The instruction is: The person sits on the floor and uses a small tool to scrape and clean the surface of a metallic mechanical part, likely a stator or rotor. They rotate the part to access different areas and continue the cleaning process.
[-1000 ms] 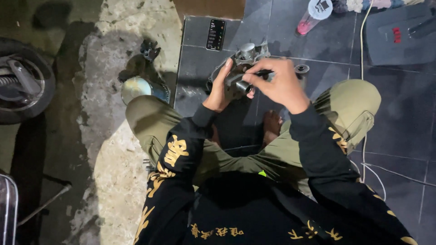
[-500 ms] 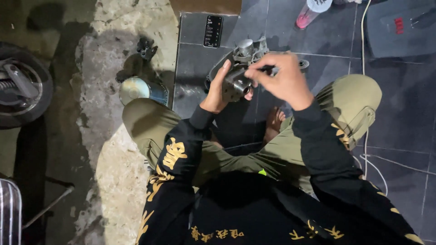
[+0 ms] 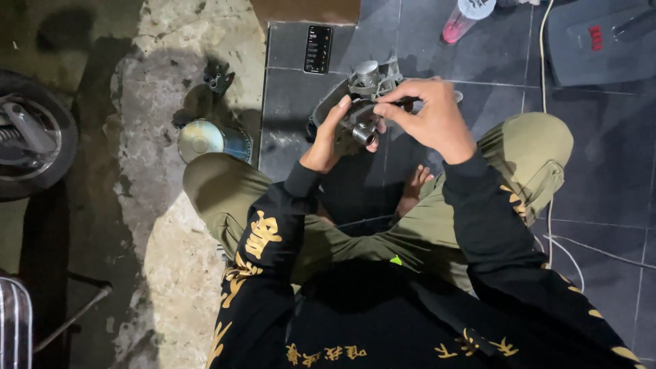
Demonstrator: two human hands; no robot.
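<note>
I sit cross-legged on a dark tiled floor in olive trousers and a black top with gold marks. My left hand grips a grey metal engine part, like a carburettor, from its left side. My right hand reaches over the part from the right, fingers pinched on a thin dark tool whose tip meets the part's top. The part is held above my lap, in front of my knees.
A phone with a lit screen lies on the tiles ahead. A round tin and a small dark metal piece sit on rough concrete to the left. A wheel is far left; a pink-based bottle, white cable and dark mat lie at right.
Both hands and the metal part stay together; my right hand has shifted slightly over the part. The view has drifted a little, otherwise the scene is the same.
</note>
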